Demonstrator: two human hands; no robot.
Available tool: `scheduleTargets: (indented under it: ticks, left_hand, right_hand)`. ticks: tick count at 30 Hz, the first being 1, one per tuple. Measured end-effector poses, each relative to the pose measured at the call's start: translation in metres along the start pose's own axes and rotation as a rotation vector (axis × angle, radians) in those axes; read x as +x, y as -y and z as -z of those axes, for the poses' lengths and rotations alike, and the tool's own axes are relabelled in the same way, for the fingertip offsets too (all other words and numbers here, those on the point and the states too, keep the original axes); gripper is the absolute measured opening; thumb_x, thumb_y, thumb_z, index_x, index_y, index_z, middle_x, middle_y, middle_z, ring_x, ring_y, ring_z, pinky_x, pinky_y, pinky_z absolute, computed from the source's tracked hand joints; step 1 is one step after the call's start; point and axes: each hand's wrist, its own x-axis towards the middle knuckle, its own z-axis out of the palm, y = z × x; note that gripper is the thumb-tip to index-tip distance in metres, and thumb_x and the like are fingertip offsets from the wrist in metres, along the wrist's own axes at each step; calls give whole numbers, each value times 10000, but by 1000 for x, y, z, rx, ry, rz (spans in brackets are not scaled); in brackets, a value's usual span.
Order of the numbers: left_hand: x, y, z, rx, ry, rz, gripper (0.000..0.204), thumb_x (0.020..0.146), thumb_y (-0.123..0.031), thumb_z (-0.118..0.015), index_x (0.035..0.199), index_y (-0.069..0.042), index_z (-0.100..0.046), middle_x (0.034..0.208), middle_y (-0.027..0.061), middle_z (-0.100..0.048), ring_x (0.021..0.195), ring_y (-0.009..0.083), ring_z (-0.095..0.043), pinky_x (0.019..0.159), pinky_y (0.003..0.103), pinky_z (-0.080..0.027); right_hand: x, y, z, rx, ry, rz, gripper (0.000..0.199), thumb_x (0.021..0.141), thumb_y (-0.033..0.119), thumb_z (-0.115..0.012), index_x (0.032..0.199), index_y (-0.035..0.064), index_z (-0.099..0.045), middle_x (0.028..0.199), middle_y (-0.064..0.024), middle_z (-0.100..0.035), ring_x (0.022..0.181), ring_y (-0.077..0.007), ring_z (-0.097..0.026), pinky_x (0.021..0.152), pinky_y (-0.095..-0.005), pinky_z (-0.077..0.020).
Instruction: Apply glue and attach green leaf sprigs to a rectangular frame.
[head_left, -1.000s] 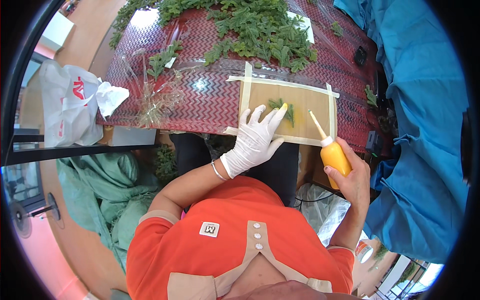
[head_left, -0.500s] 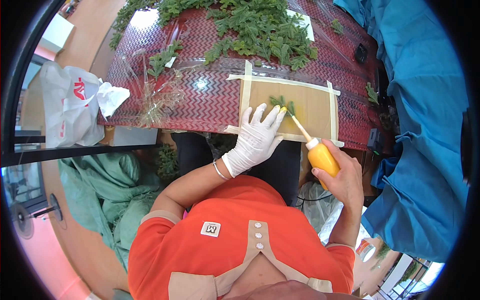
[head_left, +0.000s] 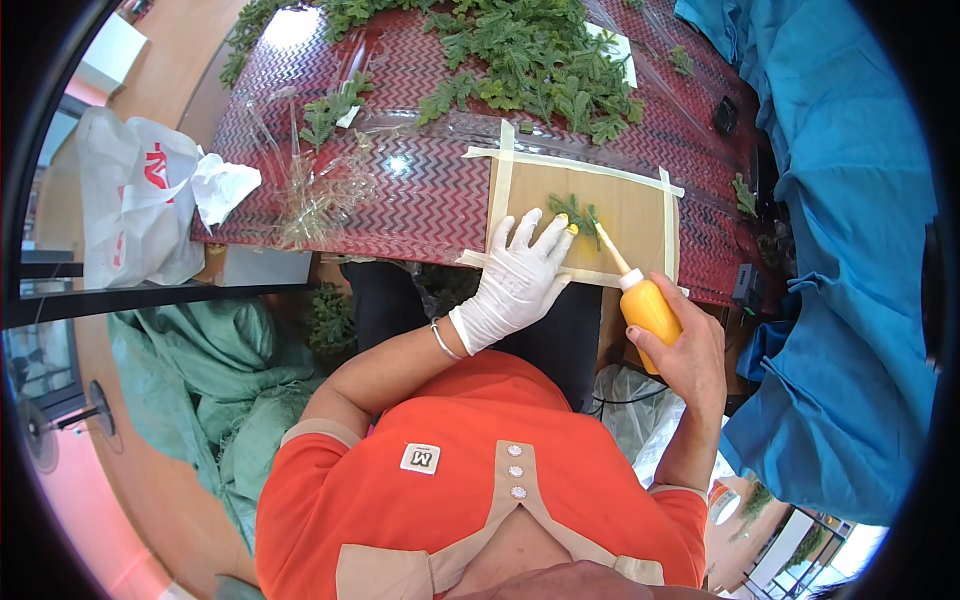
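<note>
Right of upper centre: green sprig on taped board. Left hand spread, fingertips at sprig; right hand wraps yellow bottle, nozzle at sprig. Seemingly dabbing; next move calls for gentle squeezing.

The gloved left hand is palm down, fingers spread and pointing away from the body, two fingertips yellow. The left forearm slants up from lower left. The bare right hand curls in a grip, its far fingers apparently wrapped underneath. The right forearm rises steeply.
</note>
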Motion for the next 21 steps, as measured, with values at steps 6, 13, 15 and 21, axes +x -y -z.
scheduleTargets:
  ticks: [6,13,15,21]
  left_hand:
    - [0,-1,2,23,2,1,596,863,-307,-646,1383,-35,-545,1458,160,-507,1304,396,-455,1100,531,-290]
    - [-1,-1,-2,30,4,0,576,886,-333,-626,1366,-25,-556,1460,165,-499,1301,404,-444,1096,548,-286]
    - [-2,-1,-3,29,2,4,595,875,-321,-633,1386,-30,-543,1462,160,-502,1305,398,-447,1098,538,-289]
    - [-1,0,-3,19,-6,4,604,878,-314,-626,1403,-30,-530,1467,158,-500,1309,397,-444,1104,534,-284]
  right_hand:
    - [2,1,2,-19,20,34,639,710,211,-787,1326,121,-643,1011,-147,-751,775,-326,-690,721,-381,-528]
    - [17,11,13,-126,70,30,638,703,220,-792,1318,127,-650,998,-140,-753,772,-318,-691,739,-386,-526]
    - [21,16,16,-160,81,32,630,706,223,-794,1314,136,-654,993,-136,-753,773,-316,-692,745,-387,-526]
    - [12,15,19,-147,48,42,615,719,238,-793,1315,167,-658,977,-127,-754,770,-315,-691,760,-394,-524]
